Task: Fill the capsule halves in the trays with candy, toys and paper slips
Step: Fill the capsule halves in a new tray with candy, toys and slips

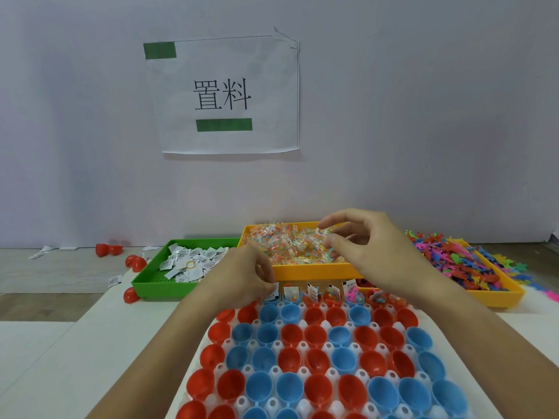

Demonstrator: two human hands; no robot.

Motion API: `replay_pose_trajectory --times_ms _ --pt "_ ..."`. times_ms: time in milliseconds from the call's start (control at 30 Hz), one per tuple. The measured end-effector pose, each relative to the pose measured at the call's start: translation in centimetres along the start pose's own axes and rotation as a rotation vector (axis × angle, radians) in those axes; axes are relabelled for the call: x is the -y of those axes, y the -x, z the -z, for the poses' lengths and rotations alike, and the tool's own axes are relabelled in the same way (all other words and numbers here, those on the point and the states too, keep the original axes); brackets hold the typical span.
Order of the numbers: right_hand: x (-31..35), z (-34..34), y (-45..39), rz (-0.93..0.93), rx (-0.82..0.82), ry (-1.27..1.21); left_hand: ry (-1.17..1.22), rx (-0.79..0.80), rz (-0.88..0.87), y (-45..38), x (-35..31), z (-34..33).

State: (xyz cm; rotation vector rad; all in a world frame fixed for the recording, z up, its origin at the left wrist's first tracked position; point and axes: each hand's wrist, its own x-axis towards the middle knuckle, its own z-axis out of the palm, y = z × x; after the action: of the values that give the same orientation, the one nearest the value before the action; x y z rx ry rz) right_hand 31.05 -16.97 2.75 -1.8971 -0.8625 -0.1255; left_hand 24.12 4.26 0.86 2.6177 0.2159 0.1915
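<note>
Leftmost, green tray point(145, 282) of paper slips point(193, 263). Your left hand point(251, 275) pinches a slip, probably, right over the far-row capsule halves point(273, 297). Your right hand point(360, 246), fingers loosely apart, hovers over candy point(287, 246); nearer empty rows wait.

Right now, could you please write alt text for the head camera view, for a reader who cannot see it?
A left hand pinches a paper slip over the far row of red and blue capsule halves, while the right hand picks at wrapped candy in an orange tray. A green tray holds more slips; a sign hangs behind.
</note>
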Motion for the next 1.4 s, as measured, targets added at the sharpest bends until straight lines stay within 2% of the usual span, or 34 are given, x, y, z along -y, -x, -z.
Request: replay_pose_trajectory --times_ms 500,633,733,833,933,1100,1233,1400 --pt "-1.3 1.4 -0.6 -0.033 -0.052 0.013 -0.11 -0.017 -0.013 -0.2 0.1 -0.5" --pt "-1.9 2.8 -1.0 -0.076 -0.108 0.038 -0.119 0.002 -0.017 -0.1 0.1 -0.2" --pt "-2.9 4.5 -1.2 -0.119 -0.163 0.128 -0.103 -0.021 -0.027 -0.1 0.0 0.2" --pt "-4.1 5.9 -1.2 -0.165 -0.167 0.33 -0.112 -0.018 -0.03 -0.1 0.1 0.3" --pt "-5.4 6.7 -1.0 -0.253 -0.103 0.512 -0.129 -0.006 -0.039 -0.1 0.2 -0.1" --pt "-6.3 7.1 -0.5 -0.399 0.102 0.729 -0.145 -0.03 -0.045 -0.2 0.2 -0.6" --pt "-6.6 6.4 -0.1 -0.434 0.209 0.758 -0.133 -0.039 -0.047 -0.1 0.1 -0.2" --pt "-7.2 5.9 0.0 -0.411 0.224 0.76 -0.082 -0.121 -0.087 0.0 -0.4 0.4"
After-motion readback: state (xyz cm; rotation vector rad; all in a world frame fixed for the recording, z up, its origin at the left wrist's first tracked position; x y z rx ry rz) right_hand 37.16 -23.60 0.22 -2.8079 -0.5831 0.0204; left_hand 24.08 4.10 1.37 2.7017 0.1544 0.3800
